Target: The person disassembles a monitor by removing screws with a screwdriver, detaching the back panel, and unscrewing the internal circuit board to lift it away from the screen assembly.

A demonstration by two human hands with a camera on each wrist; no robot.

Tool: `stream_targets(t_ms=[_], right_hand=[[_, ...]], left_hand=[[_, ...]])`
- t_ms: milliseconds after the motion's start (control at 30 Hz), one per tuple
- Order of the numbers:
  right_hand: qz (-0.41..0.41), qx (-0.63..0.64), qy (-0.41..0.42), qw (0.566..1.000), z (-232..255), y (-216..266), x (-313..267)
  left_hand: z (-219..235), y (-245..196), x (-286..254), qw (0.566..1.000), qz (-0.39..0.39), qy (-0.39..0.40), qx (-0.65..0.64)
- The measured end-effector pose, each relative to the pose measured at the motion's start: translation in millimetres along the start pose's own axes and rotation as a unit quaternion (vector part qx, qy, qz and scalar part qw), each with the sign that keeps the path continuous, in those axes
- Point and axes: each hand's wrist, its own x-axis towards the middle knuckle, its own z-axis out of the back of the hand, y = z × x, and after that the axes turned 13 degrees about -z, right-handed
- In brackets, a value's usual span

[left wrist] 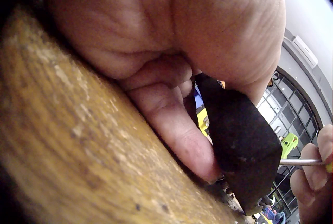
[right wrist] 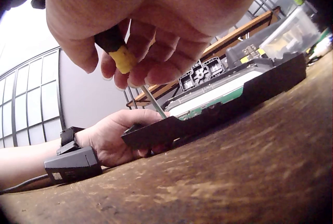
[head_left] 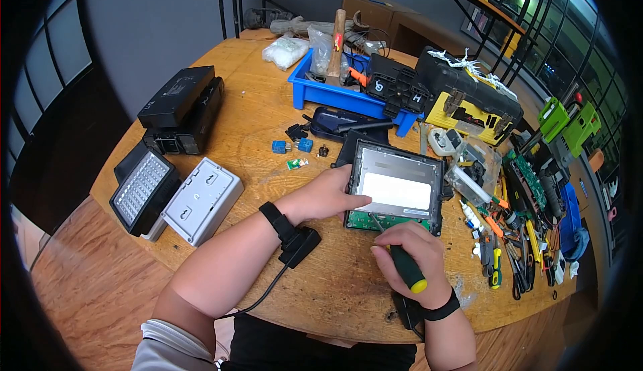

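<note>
A black-framed display unit, with a silver back panel and a white label, is tilted up off the wooden table on its left side. My left hand grips its left edge, thumb on top and fingers underneath; in the left wrist view those fingers lie between the table and the black casing. A screwdriver with a dark green and yellow handle is held in my right hand. Its metal shaft slants down to the green circuit board along the unit's near edge.
Behind the unit stands a blue bin with a hammer. A black and yellow toolbox is at the back right. Several hand tools lie to the right. On the left are a white casing, an LED lamp and black boxes.
</note>
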Motion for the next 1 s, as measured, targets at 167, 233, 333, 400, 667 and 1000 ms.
stream_targets(t_ms=[167, 233, 333, 400, 667, 1000], right_hand=[[-0.002, 0.003, 0.000, 1.000, -0.5, -0.5, -0.4], [-0.002, 0.003, 0.000, 1.000, -0.3, -0.1, -0.3], [0.002, 0.006, -0.001, 1.000, -0.7, -0.1, 0.3], [0.001, 0.005, 0.000, 1.000, -0.7, 0.0, 0.1], [-0.004, -0.006, 0.014, 1.000, -2.5, -0.1, -1.1], [-0.023, -0.034, 0.073, 0.996, -3.9, 2.8, -4.5]], left_hand=[[-0.3, -1.9, -0.4, 1.000, 0.001, 0.000, -0.003], [-0.2, -3.4, -0.7, 1.000, 0.007, -0.001, -0.003], [-0.2, -1.1, -0.8, 1.000, 0.004, 0.001, -0.007], [-0.3, 1.5, -0.5, 1.000, 0.001, 0.001, -0.007], [1.0, -1.9, -1.0, 1.000, 0.000, 0.008, -0.004], [0.0, -6.6, -1.2, 1.000, 0.019, 0.003, 0.020]])
